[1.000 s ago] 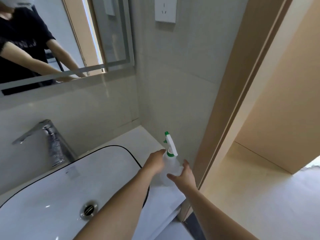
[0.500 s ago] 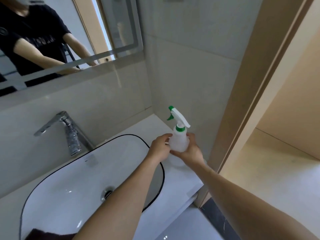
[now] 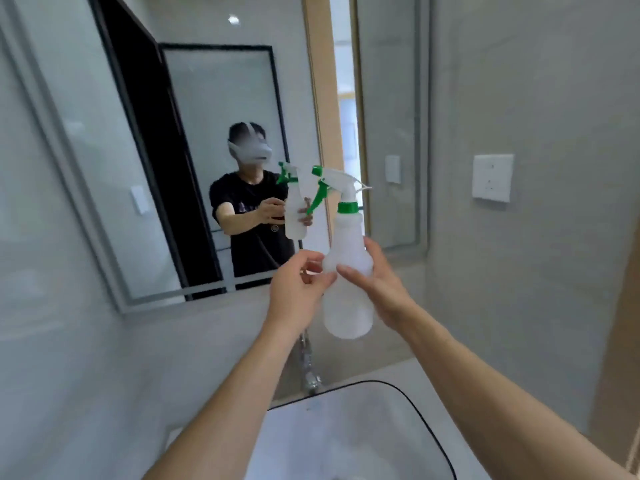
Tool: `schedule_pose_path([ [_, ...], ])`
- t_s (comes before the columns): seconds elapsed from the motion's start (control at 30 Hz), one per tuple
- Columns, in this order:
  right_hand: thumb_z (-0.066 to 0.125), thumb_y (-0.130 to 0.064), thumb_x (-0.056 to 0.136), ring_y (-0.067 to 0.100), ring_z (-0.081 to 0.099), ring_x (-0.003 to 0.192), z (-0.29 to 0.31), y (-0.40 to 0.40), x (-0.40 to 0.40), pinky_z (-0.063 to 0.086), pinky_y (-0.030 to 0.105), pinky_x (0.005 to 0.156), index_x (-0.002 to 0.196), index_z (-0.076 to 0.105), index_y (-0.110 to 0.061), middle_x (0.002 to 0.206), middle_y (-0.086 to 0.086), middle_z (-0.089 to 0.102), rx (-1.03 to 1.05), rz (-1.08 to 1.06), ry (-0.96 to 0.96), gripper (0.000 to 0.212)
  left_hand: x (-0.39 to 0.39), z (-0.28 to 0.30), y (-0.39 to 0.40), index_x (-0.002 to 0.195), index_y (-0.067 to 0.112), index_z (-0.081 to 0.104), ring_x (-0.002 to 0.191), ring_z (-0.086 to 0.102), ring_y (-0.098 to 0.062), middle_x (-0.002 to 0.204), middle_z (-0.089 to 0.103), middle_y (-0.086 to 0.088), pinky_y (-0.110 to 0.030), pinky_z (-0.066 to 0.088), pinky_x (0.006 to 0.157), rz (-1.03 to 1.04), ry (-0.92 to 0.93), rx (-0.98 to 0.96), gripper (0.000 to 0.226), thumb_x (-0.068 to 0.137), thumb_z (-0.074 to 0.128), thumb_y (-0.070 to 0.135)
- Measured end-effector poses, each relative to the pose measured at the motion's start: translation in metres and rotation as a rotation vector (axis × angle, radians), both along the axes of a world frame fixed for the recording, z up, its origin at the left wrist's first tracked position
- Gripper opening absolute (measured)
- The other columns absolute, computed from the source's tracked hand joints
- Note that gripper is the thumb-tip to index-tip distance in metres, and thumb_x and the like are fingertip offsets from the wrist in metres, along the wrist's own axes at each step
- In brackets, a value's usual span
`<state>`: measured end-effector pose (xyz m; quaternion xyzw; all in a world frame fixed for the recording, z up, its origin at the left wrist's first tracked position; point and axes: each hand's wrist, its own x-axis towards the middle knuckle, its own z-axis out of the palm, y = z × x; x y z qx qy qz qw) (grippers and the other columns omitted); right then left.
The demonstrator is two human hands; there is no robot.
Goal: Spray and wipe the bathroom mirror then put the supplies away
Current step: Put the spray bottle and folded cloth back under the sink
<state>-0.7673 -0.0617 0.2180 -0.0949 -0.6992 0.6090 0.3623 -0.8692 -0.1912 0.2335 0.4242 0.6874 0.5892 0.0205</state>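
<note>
The right hand (image 3: 379, 285) grips the spray bottle (image 3: 347, 271) around its middle, thumb across the front and fingers curled behind. The left hand (image 3: 300, 292) touches the same bottle from the other side, fingertips loosely bent against its shoulder; whether it truly clamps the bottle cannot be told. The bottle stands upright between both hands, translucent white, with a green collar and trigger; its contents are unclear. Beyond the hands hangs the mirror (image 3: 104, 161). Below the forearms lie the faucet (image 3: 309, 368) and white sink (image 3: 363, 434).
</note>
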Motion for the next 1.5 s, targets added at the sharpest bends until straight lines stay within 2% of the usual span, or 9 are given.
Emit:
schedule_pose_path([
  [0.17,0.083,-0.053,0.066,0.020,0.070,0.105,0.054,-0.070,-0.040,0.056,0.051,0.095,0.128,0.052,-0.037,0.117,-0.002,0.070,0.063,0.136,0.078,0.071,-0.020,0.049,-0.090,0.107,0.029,0.066,0.089,0.068,-0.020,0.101,0.068,0.002,-0.045,0.061,0.080,0.086,0.084,0.073,0.024,0.085,0.077,0.028],
  [0.3,0.078,-0.049,0.070,0.012,0.070,0.103,0.082,-0.113,-0.049,0.059,0.028,0.078,0.129,0.051,-0.042,0.122,-0.005,0.067,0.126,0.235,0.133,0.065,-0.039,0.096,-0.149,0.098,0.030,0.066,0.083,0.066,-0.017,0.093,0.067,0.005,-0.042,0.060,0.077,0.238,0.152,0.165,0.007,0.093,0.065,0.035],
  [0.43,0.077,-0.060,0.064,0.012,0.067,0.110,0.098,-0.133,-0.052,0.058,0.029,0.080,0.139,0.047,-0.040,0.135,-0.005,0.059,0.194,0.278,0.112,0.083,-0.041,0.165,-0.179,0.092,0.017,0.067,0.070,0.057,-0.014,0.078,0.064,0.004,-0.031,0.047,0.066,0.312,0.229,0.235,0.029,0.101,0.050,0.039],
  [0.6,0.078,-0.055,0.066,0.014,0.065,0.116,0.103,-0.139,-0.041,0.059,0.024,0.075,0.131,0.053,-0.044,0.142,-0.007,0.055,0.184,0.337,0.136,0.071,-0.029,0.222,-0.184,0.089,0.007,0.065,0.056,0.049,-0.009,0.069,0.058,0.002,-0.026,0.041,0.062,0.308,0.306,0.139,0.046,0.102,0.043,0.046],
  [0.73,0.078,-0.053,0.065,0.007,0.067,0.111,0.103,-0.135,-0.028,0.058,0.019,0.074,0.126,0.055,-0.049,0.146,-0.009,0.051,0.192,0.382,0.136,0.066,-0.029,0.231,-0.178,0.086,0.011,0.063,0.058,0.052,-0.010,0.072,0.060,0.001,-0.030,0.046,0.064,0.306,0.342,0.099,0.040,0.103,0.044,0.043],
  [0.87,0.078,-0.055,0.064,0.014,0.069,0.109,0.103,-0.129,-0.017,0.059,0.024,0.075,0.120,0.058,-0.054,0.141,-0.006,0.055,0.192,0.395,0.133,0.059,-0.028,0.226,-0.164,0.077,0.015,0.063,0.071,0.060,-0.016,0.073,0.063,0.002,-0.046,0.056,0.086,0.272,0.397,0.077,0.034,0.101,0.052,0.037],
  [1.03,0.077,-0.051,0.069,0.014,0.065,0.116,0.102,-0.117,-0.007,0.058,0.025,0.081,0.119,0.062,-0.051,0.146,-0.006,0.050,0.200,0.403,0.146,0.052,-0.023,0.226,-0.150,0.084,0.004,0.067,0.053,0.057,-0.007,0.058,0.064,0.004,-0.031,0.049,0.065,0.226,0.363,0.101,0.037,0.099,0.057,0.037],
  [1.33,0.078,-0.046,0.071,0.011,0.067,0.113,0.102,-0.101,0.003,0.058,0.024,0.080,0.104,0.065,-0.061,0.140,-0.013,0.058,0.135,0.373,0.100,0.038,-0.006,0.222,-0.134,0.096,-0.004,0.065,0.045,0.053,-0.001,0.077,0.063,-0.010,-0.013,0.044,0.048,0.111,0.326,0.200,0.009,0.095,0.063,0.004],
  [1.5,0.079,-0.050,0.068,0.007,0.066,0.113,0.106,-0.092,0.003,0.058,0.024,0.081,0.127,0.051,-0.054,0.142,-0.016,0.055,0.151,0.357,0.097,0.066,0.000,0.226,-0.123,0.097,-0.009,0.065,0.039,0.050,0.000,0.074,0.062,-0.011,-0.013,0.042,0.043,0.173,0.218,0.222,0.037,0.099,0.060,0.027],
])
